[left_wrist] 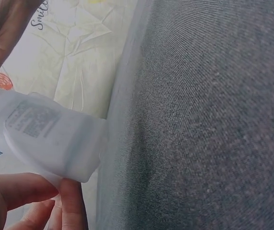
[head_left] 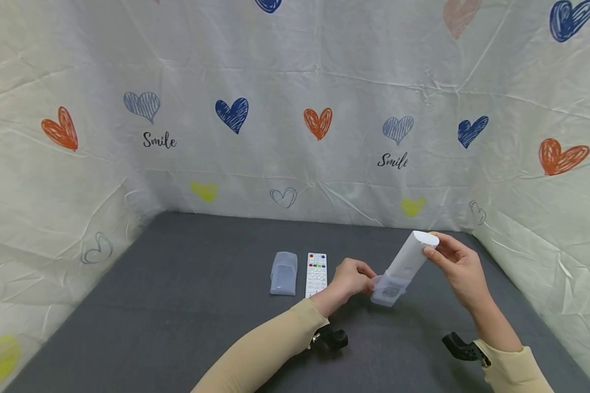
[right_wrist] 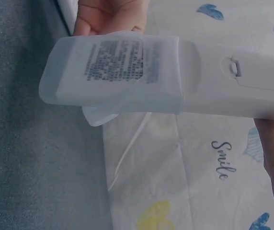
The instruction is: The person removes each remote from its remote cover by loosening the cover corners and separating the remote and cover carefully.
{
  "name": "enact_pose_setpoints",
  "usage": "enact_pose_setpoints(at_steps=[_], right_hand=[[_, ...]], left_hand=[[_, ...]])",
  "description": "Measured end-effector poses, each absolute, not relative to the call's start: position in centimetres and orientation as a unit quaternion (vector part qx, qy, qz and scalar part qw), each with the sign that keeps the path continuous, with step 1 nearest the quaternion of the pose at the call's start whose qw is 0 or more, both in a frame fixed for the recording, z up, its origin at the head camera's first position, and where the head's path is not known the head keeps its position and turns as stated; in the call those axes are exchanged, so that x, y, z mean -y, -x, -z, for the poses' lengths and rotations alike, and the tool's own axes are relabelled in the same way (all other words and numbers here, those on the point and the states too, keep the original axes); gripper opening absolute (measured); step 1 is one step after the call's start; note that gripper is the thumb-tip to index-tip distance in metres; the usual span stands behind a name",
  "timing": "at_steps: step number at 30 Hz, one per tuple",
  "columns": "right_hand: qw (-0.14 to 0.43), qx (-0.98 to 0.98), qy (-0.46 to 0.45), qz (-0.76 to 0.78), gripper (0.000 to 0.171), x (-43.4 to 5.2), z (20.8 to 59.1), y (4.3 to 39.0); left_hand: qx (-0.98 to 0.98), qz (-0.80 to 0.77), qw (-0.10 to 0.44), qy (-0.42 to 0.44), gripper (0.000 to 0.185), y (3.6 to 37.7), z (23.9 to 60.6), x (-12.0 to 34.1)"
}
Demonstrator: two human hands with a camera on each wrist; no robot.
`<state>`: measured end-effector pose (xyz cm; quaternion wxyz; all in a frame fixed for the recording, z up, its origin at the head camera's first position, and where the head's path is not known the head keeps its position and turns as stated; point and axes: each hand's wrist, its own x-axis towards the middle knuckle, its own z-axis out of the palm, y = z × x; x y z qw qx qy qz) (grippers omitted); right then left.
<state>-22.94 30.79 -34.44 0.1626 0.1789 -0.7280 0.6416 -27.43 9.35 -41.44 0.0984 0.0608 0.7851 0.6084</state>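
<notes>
My right hand [head_left: 459, 267] holds a white remote control [head_left: 409, 255] by its upper end, tilted, between thumb and fingers. Its lower end sits inside a translucent silicone cover [head_left: 388, 290], reaching close to the cover's closed end. A printed label [right_wrist: 115, 61] shows through the cover in the right wrist view, and a battery-lid latch [right_wrist: 236, 68] shows on the bare part. Thumb and fingertips of my left hand [head_left: 350, 279] pinch the flared edge of the cover from the left. Both things are held up over the dark table.
Left of my hands, a second white remote [head_left: 317, 273] with colored buttons lies face up, its lower end behind my left forearm. Beside it lies another translucent cover [head_left: 284, 274]. A dark cloth [head_left: 177, 284] covers the table; a heart-printed sheet [head_left: 275, 153] hangs around it.
</notes>
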Motion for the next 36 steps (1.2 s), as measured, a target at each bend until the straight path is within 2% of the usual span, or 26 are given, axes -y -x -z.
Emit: enact_pose_setpoints(at_steps=[6,21,36], right_hand=[[0.157,0.739,-0.175,-0.631,0.029,-31.3,34.4,22.8],[0.153,0.846,-0.150,-0.489,0.035,-33.7,34.2,22.4],[0.035,0.792,-0.174,-0.584,0.036,-35.4,35.1,22.2]], left_hand=[[-0.777,-0.621,0.087,-0.055,0.013,27.5,41.3,-9.4],[-0.758,-0.649,0.035,-0.053,0.014,27.6,41.1,-9.0],[-0.737,-0.674,0.013,-0.037,0.011,28.0,41.3,-8.7]])
